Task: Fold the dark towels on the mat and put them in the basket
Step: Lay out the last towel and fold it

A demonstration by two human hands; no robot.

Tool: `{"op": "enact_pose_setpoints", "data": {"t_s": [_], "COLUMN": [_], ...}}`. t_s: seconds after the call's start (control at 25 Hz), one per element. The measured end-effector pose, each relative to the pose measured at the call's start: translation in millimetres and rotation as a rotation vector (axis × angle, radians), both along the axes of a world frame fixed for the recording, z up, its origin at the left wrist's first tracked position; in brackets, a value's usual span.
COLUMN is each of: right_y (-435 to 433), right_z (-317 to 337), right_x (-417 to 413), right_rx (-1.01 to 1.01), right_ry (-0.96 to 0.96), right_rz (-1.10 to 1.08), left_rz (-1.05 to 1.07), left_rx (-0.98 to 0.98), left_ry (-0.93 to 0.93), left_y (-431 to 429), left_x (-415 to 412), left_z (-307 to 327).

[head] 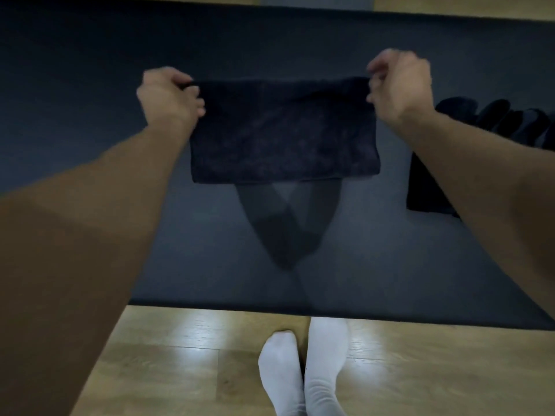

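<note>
Head view:
- Dark navy terry towel point(282, 130) is held up over the dark grey flat mat point(90, 70), hanging as a wide rectangle. Top edge is stretched between both hands, bottom edge hangs free and roughly level.
- Left hand point(168, 94) pinches the top-left corner, with fingers curled over the edge and the thumb on the near side.
- Right hand point(396, 85) pinches the top-right corner with the same kind of grip and sits slightly higher in frame than the left.
- Hands are well apart, a full towel width between them. Both forearms are bare and extended forward.
- The towel looks clear of the mat: its grey shadow point(285, 223) falls on the mat below the bottom edge, tapering toward the near side.
- The mat spans almost the whole frame width, and its near edge lies just ahead of the feet.
- At the right edge, on the mat, are dark rounded bundles point(492, 118) in a row with a black upright block point(426, 187) just below them. It's too dark and cropped to tell whether this is the basket with towels in it.
- Light wooden plank floor point(180, 355) shows on the near side, and a strip of it shows past the far edge of the mat.
- Feet in white socks point(324, 355) stand close together on the floor.
</note>
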State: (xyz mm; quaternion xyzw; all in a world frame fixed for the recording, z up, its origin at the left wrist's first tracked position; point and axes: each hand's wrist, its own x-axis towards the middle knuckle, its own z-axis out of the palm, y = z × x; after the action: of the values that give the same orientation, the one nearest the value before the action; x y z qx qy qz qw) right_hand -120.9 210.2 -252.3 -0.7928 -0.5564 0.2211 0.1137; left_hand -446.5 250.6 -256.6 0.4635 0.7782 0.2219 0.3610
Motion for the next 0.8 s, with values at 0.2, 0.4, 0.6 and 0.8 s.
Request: {"op": "enact_pose_setpoints", "data": {"t_s": [0.2, 0.4, 0.6, 0.8], "right_y": [-33.6, -68.1, -108.0, -117.7], "right_z": [-28.6, -51.7, -41.0, -28.5], "right_x": [-40.2, -31.3, -22.6, -31.8], "right_rx": [-0.262, -0.366, -0.406, -0.148], "right_ry": [-0.087, -0.265, -0.306, -0.451], "right_rz": [0.466, 0.579, 0.588, 0.508], "left_rz": [-0.724, -0.765, -0.017, 0.425], "left_rx": [-0.148, -0.176, -0.347, -0.358], "left_ry": [0.397, 0.681, 0.420, -0.211], "left_y": [-43.8, -97.4, -144.2, -101.5], "left_x": [37.7, 1.2, -6.4, 20.9], "left_z": [-30.1, -56.5, -40.1, -35.1]}}
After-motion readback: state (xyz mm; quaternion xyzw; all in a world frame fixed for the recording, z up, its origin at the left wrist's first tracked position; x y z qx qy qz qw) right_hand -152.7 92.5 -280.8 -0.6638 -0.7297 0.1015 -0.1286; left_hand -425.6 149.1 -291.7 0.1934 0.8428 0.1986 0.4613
